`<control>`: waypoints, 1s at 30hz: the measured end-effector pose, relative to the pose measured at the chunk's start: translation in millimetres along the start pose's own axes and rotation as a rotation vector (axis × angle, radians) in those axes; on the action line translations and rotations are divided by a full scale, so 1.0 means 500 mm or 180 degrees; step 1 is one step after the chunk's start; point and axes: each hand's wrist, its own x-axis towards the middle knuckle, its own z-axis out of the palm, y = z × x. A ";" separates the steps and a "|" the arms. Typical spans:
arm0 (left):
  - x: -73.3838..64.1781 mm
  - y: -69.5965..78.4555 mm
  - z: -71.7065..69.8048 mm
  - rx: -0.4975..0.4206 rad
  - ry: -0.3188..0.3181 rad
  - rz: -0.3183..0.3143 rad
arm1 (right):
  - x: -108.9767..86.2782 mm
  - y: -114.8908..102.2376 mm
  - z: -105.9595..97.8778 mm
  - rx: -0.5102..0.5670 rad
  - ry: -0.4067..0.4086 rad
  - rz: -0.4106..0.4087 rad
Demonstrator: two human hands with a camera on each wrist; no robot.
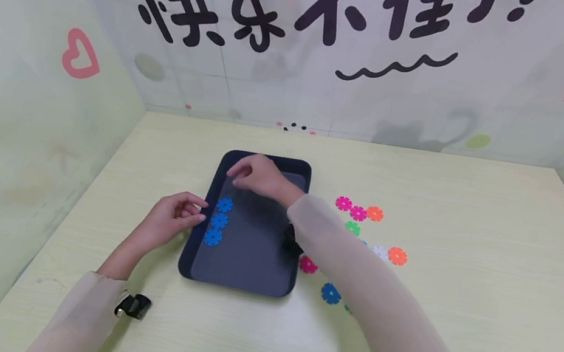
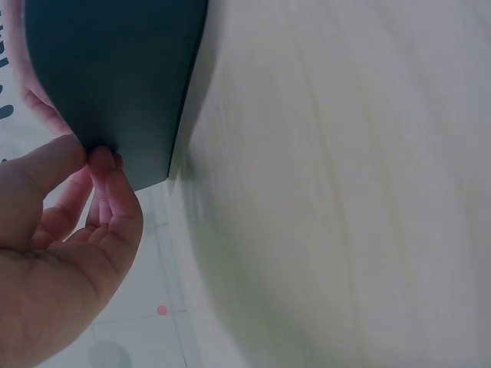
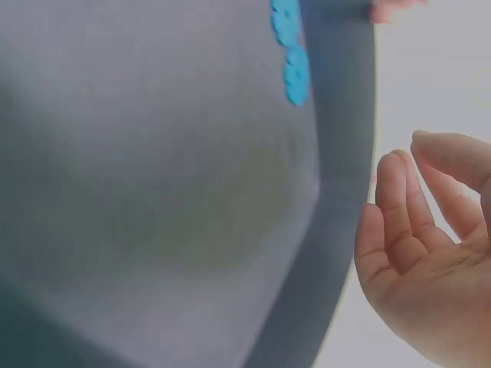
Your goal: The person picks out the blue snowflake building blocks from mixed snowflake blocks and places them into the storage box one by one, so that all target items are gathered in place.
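A dark rectangular tray [image 1: 250, 269] lies on the table. Inside it, along the left wall, three blue notched plastic discs [image 1: 219, 220] form a column. Two blue discs [image 3: 296, 75] also show in the right wrist view. My left hand [image 1: 172, 217] holds the tray's left rim, with thumb and bent fingers [image 2: 115, 192] at the outer wall. Over the tray's far left part hovers my right hand [image 1: 260, 175], palm down. Its fingers [image 3: 393, 184] are loosely bent and the thumb tip is near them; nothing shows between them.
Right of the tray lie several loose notched discs: pink [image 1: 343, 203], orange [image 1: 397, 256], green [image 1: 352, 228], white [image 1: 379, 252] and blue [image 1: 331, 293]. The right sleeve [image 1: 356, 268] covers part of this group. A printed wall [image 1: 295, 92] stands behind the table.
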 end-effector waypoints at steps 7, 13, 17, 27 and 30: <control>-0.005 0.006 -0.001 -0.0012 0.0014 0.0012 | -0.037 0.000 -0.057 0.0051 -0.0113 -0.0034; -0.006 0.006 -0.001 0.0005 0.0018 0.0005 | -0.067 0.025 -0.093 0.0023 -0.0028 0.0043; -0.004 0.005 -0.001 -0.0001 0.0014 0.0014 | -0.092 0.046 -0.114 -0.0033 0.0065 0.0065; -0.003 0.005 0.000 0.0009 -0.0002 0.0040 | -0.161 0.094 -0.152 -0.0132 0.0122 0.0230; -0.004 0.007 0.000 0.0006 -0.0003 0.0040 | -0.177 0.111 -0.156 -0.0155 0.0065 0.0285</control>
